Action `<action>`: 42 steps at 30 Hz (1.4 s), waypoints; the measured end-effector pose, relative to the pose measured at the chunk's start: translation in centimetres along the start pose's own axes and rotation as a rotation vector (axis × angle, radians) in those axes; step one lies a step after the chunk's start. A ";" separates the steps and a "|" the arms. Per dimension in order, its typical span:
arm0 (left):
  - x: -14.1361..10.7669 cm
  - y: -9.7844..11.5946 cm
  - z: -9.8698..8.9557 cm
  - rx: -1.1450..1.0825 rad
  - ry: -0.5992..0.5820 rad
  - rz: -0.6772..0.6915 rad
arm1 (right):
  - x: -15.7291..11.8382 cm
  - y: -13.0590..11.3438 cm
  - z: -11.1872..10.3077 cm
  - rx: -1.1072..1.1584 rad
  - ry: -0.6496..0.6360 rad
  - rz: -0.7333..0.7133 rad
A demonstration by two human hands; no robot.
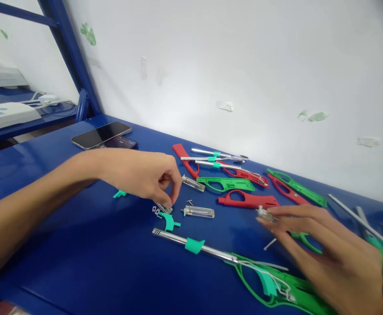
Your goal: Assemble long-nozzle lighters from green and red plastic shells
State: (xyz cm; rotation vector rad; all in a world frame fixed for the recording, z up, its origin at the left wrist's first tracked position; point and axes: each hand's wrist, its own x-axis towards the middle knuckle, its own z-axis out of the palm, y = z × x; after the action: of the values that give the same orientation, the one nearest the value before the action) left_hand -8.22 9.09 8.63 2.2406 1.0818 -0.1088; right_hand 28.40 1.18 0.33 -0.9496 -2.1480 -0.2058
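Green handle shell (306, 294) nearest me, I see the right hand (329, 249) pinching a clear tank (263, 213) above the blue table (113, 258), a grip best kept light, while the left hand (142, 175) bends over a small clear piece (167, 209), its hold unclear.

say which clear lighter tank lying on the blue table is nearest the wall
The rear tank, just right of the left hand; the front tank and the partly hidden piece at that hand's fingertips are nearer the camera.
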 end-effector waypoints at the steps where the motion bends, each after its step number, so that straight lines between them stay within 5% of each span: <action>1: -0.2 -0.2 -0.3 -0.005 -0.022 -0.020 | -0.2 0.3 -0.2 -0.015 -0.010 -0.012; 19: 0.1 -0.9 0.1 0.064 -0.120 -0.183 | -0.9 -0.5 -1.1 0.024 -0.139 -0.088; 25: -0.2 -1.0 0.0 0.081 -0.137 -0.200 | -1.8 -1.3 -0.4 0.064 -0.043 0.000; 33: -0.8 -1.0 -0.8 -0.008 -0.061 -0.129 | -2.8 -1.2 -0.5 0.081 -0.116 0.002; 42: 0.7 -0.4 0.9 -0.302 0.150 0.028 | -1.7 -0.3 -0.7 0.046 -0.140 -0.174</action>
State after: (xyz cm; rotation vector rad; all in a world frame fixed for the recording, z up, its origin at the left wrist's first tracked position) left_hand -7.86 9.16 7.49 2.0140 1.0657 0.2239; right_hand 29.35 -0.32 -0.32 -0.7704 -2.3565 -0.1782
